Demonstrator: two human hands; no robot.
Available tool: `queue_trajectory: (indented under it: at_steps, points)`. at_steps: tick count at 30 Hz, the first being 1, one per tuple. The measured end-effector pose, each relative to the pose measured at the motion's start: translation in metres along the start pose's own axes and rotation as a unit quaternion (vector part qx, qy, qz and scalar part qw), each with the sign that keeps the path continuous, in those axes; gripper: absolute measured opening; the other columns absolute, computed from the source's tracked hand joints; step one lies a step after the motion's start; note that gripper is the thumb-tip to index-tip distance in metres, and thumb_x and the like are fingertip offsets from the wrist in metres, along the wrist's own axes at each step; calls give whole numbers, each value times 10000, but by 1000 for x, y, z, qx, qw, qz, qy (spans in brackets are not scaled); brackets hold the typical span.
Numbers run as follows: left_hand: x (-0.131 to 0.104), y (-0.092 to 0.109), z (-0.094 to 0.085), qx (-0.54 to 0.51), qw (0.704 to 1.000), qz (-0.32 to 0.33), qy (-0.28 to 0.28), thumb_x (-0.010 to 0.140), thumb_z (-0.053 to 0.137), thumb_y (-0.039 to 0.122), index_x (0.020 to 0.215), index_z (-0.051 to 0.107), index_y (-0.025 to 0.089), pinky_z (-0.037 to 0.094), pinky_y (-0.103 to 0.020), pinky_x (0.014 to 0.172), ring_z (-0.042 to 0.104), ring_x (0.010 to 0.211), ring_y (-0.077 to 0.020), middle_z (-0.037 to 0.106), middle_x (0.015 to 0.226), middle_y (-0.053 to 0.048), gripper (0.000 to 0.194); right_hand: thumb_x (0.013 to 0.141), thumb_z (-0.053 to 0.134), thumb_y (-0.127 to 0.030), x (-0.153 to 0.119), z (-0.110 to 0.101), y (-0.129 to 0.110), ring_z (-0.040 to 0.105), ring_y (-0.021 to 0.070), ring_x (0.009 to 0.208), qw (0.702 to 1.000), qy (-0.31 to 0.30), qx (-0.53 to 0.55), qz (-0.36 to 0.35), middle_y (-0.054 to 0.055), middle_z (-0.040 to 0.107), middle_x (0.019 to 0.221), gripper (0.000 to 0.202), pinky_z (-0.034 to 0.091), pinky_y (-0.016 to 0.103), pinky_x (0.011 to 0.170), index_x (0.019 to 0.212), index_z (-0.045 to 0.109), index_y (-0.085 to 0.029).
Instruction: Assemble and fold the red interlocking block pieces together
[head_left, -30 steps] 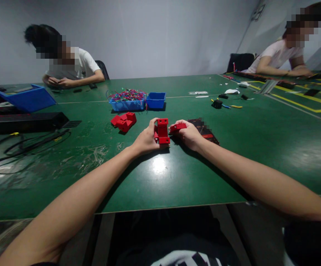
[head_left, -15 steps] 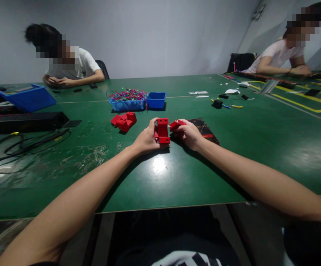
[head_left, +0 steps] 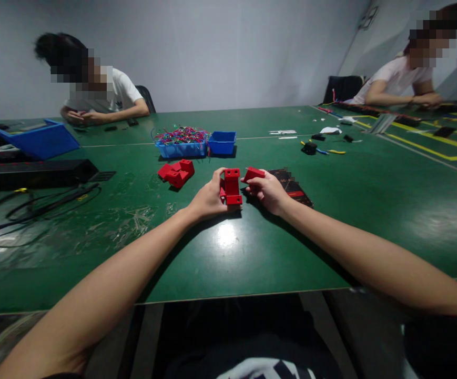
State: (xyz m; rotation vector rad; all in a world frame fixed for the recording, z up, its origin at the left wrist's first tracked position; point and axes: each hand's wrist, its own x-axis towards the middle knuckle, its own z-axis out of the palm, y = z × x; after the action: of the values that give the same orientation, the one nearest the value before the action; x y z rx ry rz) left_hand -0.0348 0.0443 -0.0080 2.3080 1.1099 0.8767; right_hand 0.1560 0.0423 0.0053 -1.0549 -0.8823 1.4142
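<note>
My left hand [head_left: 211, 197] is closed round a red bracket [head_left: 233, 187], which stands upright with a hole near each end facing me. Just to its right, my right hand [head_left: 268, 190] pinches a smaller red block [head_left: 254, 173] between thumb and fingers. A small gap separates the block from the bracket. Partly behind my right hand lies a flat dark item [head_left: 297, 192] with a red stripe. More red parts [head_left: 178, 173] rest in a pile beyond my left hand.
Blue bins, one full of coloured wires [head_left: 183, 149] and another [head_left: 222, 143], stand beyond the hands. Black cables [head_left: 34, 213] and a long black case [head_left: 34, 175] lie left. Pliers [head_left: 333, 152] lie right. Two people [head_left: 120, 97] [head_left: 389, 84] sit across the table.
The small red block in my right hand has turned, and its broad face now shows. My left hand and the red bracket look nearly unmoved.
</note>
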Motion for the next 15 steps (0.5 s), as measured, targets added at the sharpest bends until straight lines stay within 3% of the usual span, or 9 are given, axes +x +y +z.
queue_trajectory:
  at_steps: [5,11,15]
  points:
    - [0,-1,1,0,1000,1,4,619,808,445,1392,243,172,524,-351,757,660,825,-221,647,1016,-83,995,671,669,-112,2,-1,0,617,100,570,1000,-17,20,10,-33,679,737,209,458,223,536,832,572,-204]
    - [0,-2,1,-13,1000,4,3,618,811,457,1398,238,192,528,-353,774,668,835,-220,650,1032,-85,1004,740,732,-287,4,-3,1,592,97,589,999,-28,27,6,-15,676,756,158,448,217,511,782,606,-202]
    - [1,-3,2,-5,1000,5,5,612,813,458,1401,233,192,526,-340,759,671,829,-217,653,1027,-84,1014,718,735,-146,5,-3,4,628,103,626,999,-19,37,5,-23,671,681,158,491,218,593,775,594,-192]
